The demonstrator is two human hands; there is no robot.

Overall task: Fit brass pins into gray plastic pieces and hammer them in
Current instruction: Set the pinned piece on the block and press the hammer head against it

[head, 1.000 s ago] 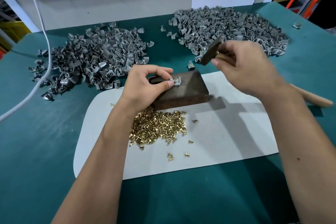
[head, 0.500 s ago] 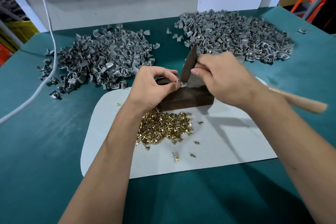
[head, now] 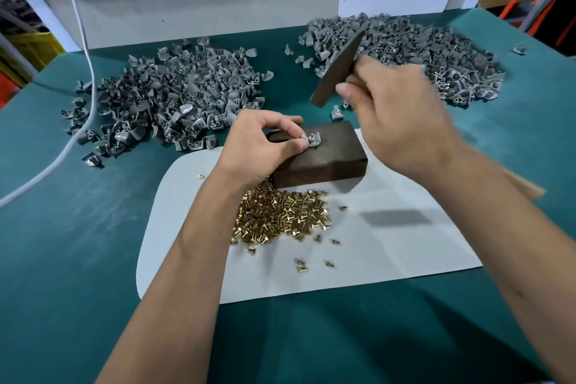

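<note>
One gray plastic piece [head: 312, 139] sits on top of the dark wooden block [head: 318, 156], toward the block's far left corner, with a brass pin [head: 310, 137] standing in it. It looks light, stiff and small, so it would skid or tip under a blow unless pinned down; the safe hold is at its left edge, clear of the pin head. That is where the left hand [head: 260, 146] has it, thumb and forefinger pinching the piece while the other fingers curl loosely. Above the block and to its right, the right hand [head: 396, 117] is wrapped around the hammer [head: 338, 68] close under its dark head (a choked-up grip, good for small taps). Half a second ago the hammer head was down on the piece; now it is lifted well clear, blurred with motion. Just in front of the block lie the loose brass pins [head: 280, 215] on the white mat [head: 389, 246]. Behind the block, left and right, spread two gray heaps [head: 174, 97] on the green table [head: 62, 243].
</note>
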